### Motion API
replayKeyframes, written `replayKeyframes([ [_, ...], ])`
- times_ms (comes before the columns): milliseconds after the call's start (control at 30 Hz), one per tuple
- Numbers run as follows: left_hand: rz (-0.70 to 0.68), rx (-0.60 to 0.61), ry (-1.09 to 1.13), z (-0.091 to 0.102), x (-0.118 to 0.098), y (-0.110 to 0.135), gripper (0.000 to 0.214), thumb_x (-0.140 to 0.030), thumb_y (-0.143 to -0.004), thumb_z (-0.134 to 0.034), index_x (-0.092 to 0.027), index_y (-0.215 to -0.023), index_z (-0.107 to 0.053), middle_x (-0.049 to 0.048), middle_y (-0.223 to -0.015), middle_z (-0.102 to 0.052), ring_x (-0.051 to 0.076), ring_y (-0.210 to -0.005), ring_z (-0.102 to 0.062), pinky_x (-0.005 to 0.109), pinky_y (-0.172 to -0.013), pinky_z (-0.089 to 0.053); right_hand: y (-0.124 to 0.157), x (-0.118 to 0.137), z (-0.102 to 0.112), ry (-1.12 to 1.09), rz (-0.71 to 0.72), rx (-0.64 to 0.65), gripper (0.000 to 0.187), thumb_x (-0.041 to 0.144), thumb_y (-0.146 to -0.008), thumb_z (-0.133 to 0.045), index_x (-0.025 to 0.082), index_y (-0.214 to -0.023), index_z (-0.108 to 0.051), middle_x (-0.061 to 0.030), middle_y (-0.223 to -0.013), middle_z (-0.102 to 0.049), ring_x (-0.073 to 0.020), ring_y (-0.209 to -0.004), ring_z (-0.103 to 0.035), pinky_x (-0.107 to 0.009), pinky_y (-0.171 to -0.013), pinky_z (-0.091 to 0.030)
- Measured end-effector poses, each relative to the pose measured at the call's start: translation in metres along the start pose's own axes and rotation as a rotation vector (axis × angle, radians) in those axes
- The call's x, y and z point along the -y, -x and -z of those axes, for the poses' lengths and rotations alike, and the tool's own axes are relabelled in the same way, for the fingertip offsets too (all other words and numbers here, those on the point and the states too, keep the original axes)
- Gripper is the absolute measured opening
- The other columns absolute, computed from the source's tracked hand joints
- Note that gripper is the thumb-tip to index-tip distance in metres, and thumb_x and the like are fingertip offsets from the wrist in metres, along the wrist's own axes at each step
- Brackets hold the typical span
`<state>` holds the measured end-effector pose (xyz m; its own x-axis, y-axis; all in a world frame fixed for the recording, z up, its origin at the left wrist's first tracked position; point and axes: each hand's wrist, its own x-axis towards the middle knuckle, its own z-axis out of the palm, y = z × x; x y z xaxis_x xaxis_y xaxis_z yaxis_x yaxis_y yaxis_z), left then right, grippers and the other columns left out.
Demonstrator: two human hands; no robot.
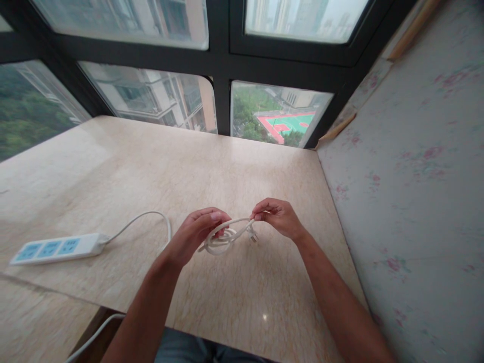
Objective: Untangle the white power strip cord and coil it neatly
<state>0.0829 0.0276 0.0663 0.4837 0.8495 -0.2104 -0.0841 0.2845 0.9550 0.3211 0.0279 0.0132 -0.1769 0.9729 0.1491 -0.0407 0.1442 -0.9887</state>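
Fingers of right hand (280,218): pinched on cord (237,220), plug (252,234) just below; loops leftward, crosswise, grasped in left hand (195,230).

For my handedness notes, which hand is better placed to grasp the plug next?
Probably the right hand: it pinches the cord close beside the plug, while the left hand holds the cord farther away.

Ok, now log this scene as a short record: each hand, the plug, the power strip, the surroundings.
Left hand: around the coiled pale cable
Right hand: thumb and fingertips pinching the cable
Plug: just below the right fingertips, prongs exposed
Power strip: lying on the marbled surface, to the left
Surroundings: dark window frame ahead, flower-patterned wall right
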Motion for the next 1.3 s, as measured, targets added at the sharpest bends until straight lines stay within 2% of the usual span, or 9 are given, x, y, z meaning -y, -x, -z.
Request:
replayKeyframes([
  [100,0.052,0.052,-0.202,-0.005,-0.012,-0.008,0.039,-0.051,-0.076,-0.063,-0.013,-0.077,-0.071,0.0026,-0.063,-0.058,0.012,-0.059,-0.049,0.022,-0.054,-0.037,0.0,0.002,-0.001,0.017,-0.001,0.008,0.014,0.026,-0.071,-0.079,0.019,-0.078,-0.07,-0.0014,-0.074,-0.073,-0.0146,-0.07,-0.07,-0.028,-0.069,-0.056],
  [233,0.117,0.093,-0.441,-0.013,-0.022,-0.018,0.034,-0.049,-0.071,-0.069,-0.015,-0.067,-0.07,0.0007,-0.056,-0.056,0.01,-0.051,-0.045,0.02,-0.047,-0.029,0.0,0.004,0.0,0.043,0.008,0.004,0.013,0.026,-0.071,-0.078,0.019,-0.078,-0.07,-0.0012,-0.074,-0.073,-0.014,-0.069,-0.069,-0.027,-0.069,-0.056],
  [367,0.093,0.03,-0.505,-0.016,-0.024,-0.023,0.029,-0.043,-0.071,-0.068,-0.016,-0.062,-0.07,-0.0006,-0.049,-0.053,0.009,-0.046,-0.041,0.021,-0.043,-0.024,0.0,0.003,0.003,0.034,0.021,-0.004,0.014,0.027,-0.071,-0.078,0.019,-0.078,-0.07,-0.0017,-0.075,-0.073,-0.0146,-0.07,-0.07,-0.028,-0.068,-0.056],
  [467,0.002,-0.053,-0.412,-0.013,-0.022,-0.02,0.023,-0.037,-0.072,-0.067,-0.017,-0.062,-0.072,0.0012,-0.053,-0.058,0.009,-0.05,-0.045,0.021,-0.047,-0.031,0.0,0.001,0.006,0.024,0.019,-0.005,0.013,0.026,-0.071,-0.079,0.02,-0.079,-0.07,-0.0021,-0.076,-0.073,-0.0146,-0.071,-0.07,-0.027,-0.068,-0.056],
  [600,-0.146,-0.131,-0.15,-0.004,-0.015,-0.01,0.019,-0.03,-0.073,-0.068,-0.016,-0.061,-0.072,0.0039,-0.062,-0.063,0.01,-0.058,-0.05,0.022,-0.057,-0.039,0.0,0.0,0.01,-0.003,0.002,-0.009,0.017,0.028,-0.069,-0.081,0.019,-0.078,-0.07,-0.0025,-0.073,-0.073,-0.0154,-0.069,-0.07,-0.028,-0.066,-0.057],
  [767,-0.205,-0.206,0.15,0.006,-0.001,0.004,0.015,-0.028,-0.073,-0.069,-0.014,-0.068,-0.073,0.0055,-0.065,-0.062,0.013,-0.064,-0.054,0.024,-0.061,-0.043,0.0,-0.001,0.013,-0.014,0.017,-0.016,0.017,0.03,-0.068,-0.081,0.019,-0.077,-0.07,-0.0025,-0.073,-0.073,-0.0154,-0.069,-0.07,-0.028,-0.067,-0.057],
  [1000,-0.295,-0.204,0.478,0.01,0.016,0.017,0.015,-0.03,-0.076,-0.07,-0.015,-0.076,-0.069,0.002,-0.072,-0.055,0.011,-0.066,-0.051,0.024,-0.065,-0.046,-0.001,-0.003,0.016,0.002,0.009,-0.041,0.021,0.032,-0.066,-0.083,0.018,-0.075,-0.07,-0.0029,-0.072,-0.073,-0.0159,-0.069,-0.071,-0.029,-0.068,-0.057],
  [1133,-0.342,-0.205,0.529,0.008,0.016,0.022,0.014,-0.028,-0.075,-0.074,-0.016,-0.075,-0.067,-0.0002,-0.073,-0.052,0.008,-0.061,-0.047,0.023,-0.057,-0.043,0.0,-0.001,0.018,0.045,0.007,-0.051,0.022,0.033,-0.066,-0.082,0.018,-0.076,-0.069,-0.0032,-0.072,-0.074,-0.017,-0.07,-0.071,-0.031,-0.07,-0.058],
  [1300,-0.399,-0.255,0.441,0.004,0.01,0.032,0.018,-0.032,-0.072,-0.078,-0.018,-0.074,-0.067,-0.0006,-0.073,-0.054,0.009,-0.061,-0.05,0.024,-0.062,-0.047,0.001,-0.002,0.02,0.182,0.049,-0.023,0.019,0.035,-0.073,-0.077,0.019,-0.081,-0.07,-0.0039,-0.078,-0.074,-0.0179,-0.077,-0.07,-0.034,-0.077,-0.056],
])
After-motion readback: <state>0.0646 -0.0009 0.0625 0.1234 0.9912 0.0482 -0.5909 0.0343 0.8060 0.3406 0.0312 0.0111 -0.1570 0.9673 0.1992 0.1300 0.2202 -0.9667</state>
